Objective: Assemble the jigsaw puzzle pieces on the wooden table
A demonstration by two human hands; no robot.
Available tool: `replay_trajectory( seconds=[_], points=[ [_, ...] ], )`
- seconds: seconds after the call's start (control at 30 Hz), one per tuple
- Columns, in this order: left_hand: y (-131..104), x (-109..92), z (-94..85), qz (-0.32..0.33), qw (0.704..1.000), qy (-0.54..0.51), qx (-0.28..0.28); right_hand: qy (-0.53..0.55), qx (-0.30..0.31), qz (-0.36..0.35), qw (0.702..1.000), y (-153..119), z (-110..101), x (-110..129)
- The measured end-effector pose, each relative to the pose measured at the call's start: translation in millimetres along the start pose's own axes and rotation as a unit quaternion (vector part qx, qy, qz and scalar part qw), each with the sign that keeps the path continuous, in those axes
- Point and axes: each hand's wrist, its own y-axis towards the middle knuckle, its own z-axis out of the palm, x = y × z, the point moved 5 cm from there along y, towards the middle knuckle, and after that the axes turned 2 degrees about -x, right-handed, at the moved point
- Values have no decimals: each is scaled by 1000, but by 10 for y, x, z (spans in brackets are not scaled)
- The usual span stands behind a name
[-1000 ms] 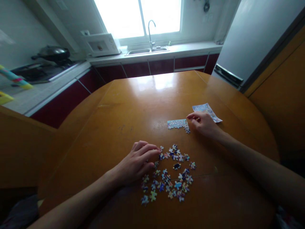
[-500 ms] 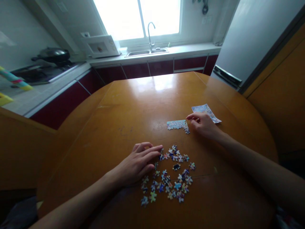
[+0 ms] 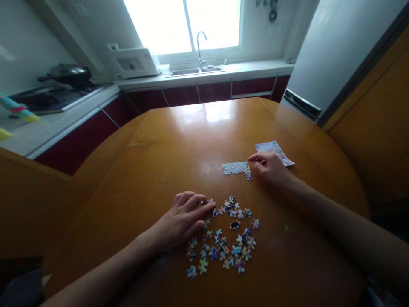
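Loose puzzle pieces [image 3: 220,241] lie scattered on the wooden table in front of me. My left hand [image 3: 183,217] rests at their upper left edge, fingers spread, fingertips touching or just over a few pieces. Farther off, a joined strip of puzzle [image 3: 234,167] has a short part reaching down at its right end. Beside that end is my right hand [image 3: 268,166], thumb and index finger curled near its upper right corner; whether anything is between them is too small to tell. A printed picture sheet [image 3: 274,149] lies partly behind my right hand.
The rounded wooden table [image 3: 128,170] fills the middle. Beyond it are a sink [image 3: 185,72], a microwave [image 3: 134,63] and a window. A pan [image 3: 68,73] sits on the stove at left; a fridge [image 3: 335,47] stands at right.
The left index fingertip has shifted slightly at the pieces, and a small light piece now shows by the fingers. My right hand stays beside the strip. The whole view has moved slightly.
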Motion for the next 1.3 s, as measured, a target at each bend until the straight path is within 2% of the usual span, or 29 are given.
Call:
replay_trajectory(
  seconds=[0.13, 0.3, 0.43, 0.57, 0.67, 0.9, 1.03, 1.17, 1.3],
  points=[
    [3, 21, -20, -12, 1000, -8, -13, 2, 12, -37, 999, -113, 54, 263],
    [9, 128, -45, -65, 994, -66, -56, 41, 117, -116, 986, -366, 287, 723],
    [6, 227, -76, -111, 982, -100, -116, 34, 163, -143, 976, -472, 383, 864],
    [0, 276, -111, -131, 972, -128, -150, 18, 159, -139, 977, -469, 396, 818],
    [-9, 294, -139, -141, 965, -145, -169, 8, 132, -121, 984, -428, 368, 751],
    [0, 297, -189, -168, 952, -174, -188, 19, -5, -40, 999, -190, 47, 442],
    [-25, 331, -183, -206, 942, -177, -198, 1, -54, -7, 999, -81, -98, 216],
    [-93, 397, -132, -271, 916, -211, -208, -6, -66, 3, 998, -62, -114, 134],
    [-121, 418, -101, -293, 898, -251, -214, -3, -52, -4, 999, -77, -80, 150]
  ],
)
